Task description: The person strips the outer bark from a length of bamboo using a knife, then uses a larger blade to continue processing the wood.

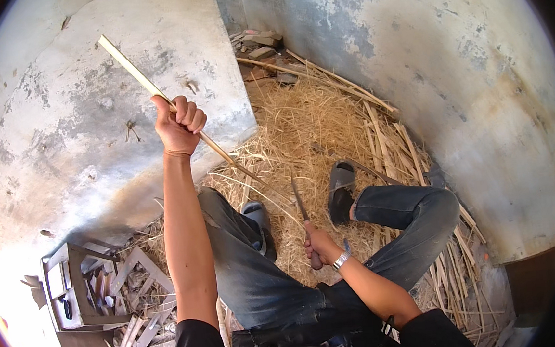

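1. The left hand (179,124) is raised high and closed in a full fist around a long pale bamboo strip (153,87), gripping it partway along; one end sticks up and to the left above the fist, the rest slants down toward the knees.
2. The right hand (320,247) sits low between the legs, fingers curled shut on the handle of a knife (301,205) whose narrow blade points up and away from the body. A metal wristwatch (341,260) is on that wrist.
3. The lower end of the strip runs down close to the blade; whether they touch cannot be told.
4. The strip looks light, thin and springy, stiff along its length yet likely to bend and to split along the grain. Its edges may be sharp, so a closed grip at mid-length, as here, seems the safest hold.
5. The person sits in jeans, feet in grey sandals (340,188) resting on a floor thick with straw-coloured shavings (306,125).
6. More split bamboo lengths (385,135) lie to the right along the wall.
7. On the left stands a low grey concrete block (91,123); a metal frame (71,287) with offcuts is beside it.
8. A stained plaster wall (451,62) curves round the corner, with rubble at its foot.
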### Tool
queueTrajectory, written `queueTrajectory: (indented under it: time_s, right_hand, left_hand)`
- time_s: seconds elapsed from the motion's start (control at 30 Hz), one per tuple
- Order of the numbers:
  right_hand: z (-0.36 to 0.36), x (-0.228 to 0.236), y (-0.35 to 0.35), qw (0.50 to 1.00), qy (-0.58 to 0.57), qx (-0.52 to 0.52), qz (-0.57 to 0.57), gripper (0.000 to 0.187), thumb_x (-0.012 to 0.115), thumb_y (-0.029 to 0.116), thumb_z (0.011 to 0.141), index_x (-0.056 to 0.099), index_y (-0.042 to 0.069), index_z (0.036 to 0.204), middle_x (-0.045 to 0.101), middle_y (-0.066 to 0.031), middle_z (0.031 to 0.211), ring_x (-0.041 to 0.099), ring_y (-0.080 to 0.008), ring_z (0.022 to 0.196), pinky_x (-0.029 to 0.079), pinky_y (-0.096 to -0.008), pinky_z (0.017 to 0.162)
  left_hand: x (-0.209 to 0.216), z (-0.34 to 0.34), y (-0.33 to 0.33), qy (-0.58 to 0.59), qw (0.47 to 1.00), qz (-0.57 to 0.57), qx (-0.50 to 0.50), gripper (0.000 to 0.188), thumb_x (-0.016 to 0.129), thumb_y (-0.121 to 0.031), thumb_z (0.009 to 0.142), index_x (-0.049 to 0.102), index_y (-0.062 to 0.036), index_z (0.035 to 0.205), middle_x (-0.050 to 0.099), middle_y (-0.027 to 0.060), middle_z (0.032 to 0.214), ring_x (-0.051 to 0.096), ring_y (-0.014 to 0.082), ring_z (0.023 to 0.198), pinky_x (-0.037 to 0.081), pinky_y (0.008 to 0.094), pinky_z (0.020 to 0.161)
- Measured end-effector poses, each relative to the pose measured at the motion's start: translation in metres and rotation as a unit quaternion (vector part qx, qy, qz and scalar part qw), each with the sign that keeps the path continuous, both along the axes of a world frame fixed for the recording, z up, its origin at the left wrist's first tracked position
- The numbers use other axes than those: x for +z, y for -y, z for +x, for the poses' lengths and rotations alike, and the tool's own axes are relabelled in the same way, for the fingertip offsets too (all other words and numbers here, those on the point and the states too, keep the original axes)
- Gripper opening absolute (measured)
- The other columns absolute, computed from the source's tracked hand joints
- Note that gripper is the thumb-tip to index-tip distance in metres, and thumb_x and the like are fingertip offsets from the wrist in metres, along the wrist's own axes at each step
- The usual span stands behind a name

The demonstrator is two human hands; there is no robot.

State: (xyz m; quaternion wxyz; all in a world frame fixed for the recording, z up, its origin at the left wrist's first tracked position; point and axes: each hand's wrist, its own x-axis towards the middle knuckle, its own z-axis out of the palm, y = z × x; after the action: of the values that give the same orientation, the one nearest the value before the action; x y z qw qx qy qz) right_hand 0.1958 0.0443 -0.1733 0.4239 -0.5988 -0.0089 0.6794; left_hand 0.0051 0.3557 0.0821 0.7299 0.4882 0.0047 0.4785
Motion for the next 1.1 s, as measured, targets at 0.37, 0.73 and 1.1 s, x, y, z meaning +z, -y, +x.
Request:
queueTrajectory:
  time_s: [0.37,0.73,1.1]
  right_hand:
    - [-0.014,0.219,0.045,0.897,0.173,0.029,0.405,0.038,0.042,0.043,0.112,0.044,0.009,0.094,0.045,0.0010,0.062,0.045,-0.0071,0.045,0.038,-0.0246,0.040]
    - [0.004,0.213,0.071,0.908,0.222,0.023,0.355,0.042,0.045,0.046,0.111,0.048,0.008,0.094,0.049,-0.0006,0.062,0.049,-0.0063,0.051,0.042,-0.0257,0.044]
    - [0.036,0.243,0.063,0.906,0.223,-0.006,0.361,0.042,0.046,0.047,0.110,0.049,0.008,0.093,0.044,0.0033,0.062,0.043,-0.0052,0.047,0.040,-0.0242,0.041]
  left_hand:
    - [0.016,0.043,0.014,-0.028,0.999,0.027,0.014,0.072,0.033,-0.076,0.101,0.028,-0.0168,0.060,0.018,-0.0053,0.053,0.015,0.0118,0.045,0.016,0.0306,0.043]
    - [0.020,0.068,0.033,-0.053,0.996,0.000,0.078,0.072,0.037,-0.076,0.100,0.025,-0.0181,0.060,0.017,-0.0051,0.054,0.013,0.0117,0.046,0.014,0.0308,0.043]
    - [0.008,0.085,0.039,-0.030,0.982,0.076,0.171,0.075,0.043,-0.080,0.096,0.025,-0.0158,0.061,0.019,-0.0050,0.055,0.015,0.0103,0.047,0.015,0.0300,0.044]
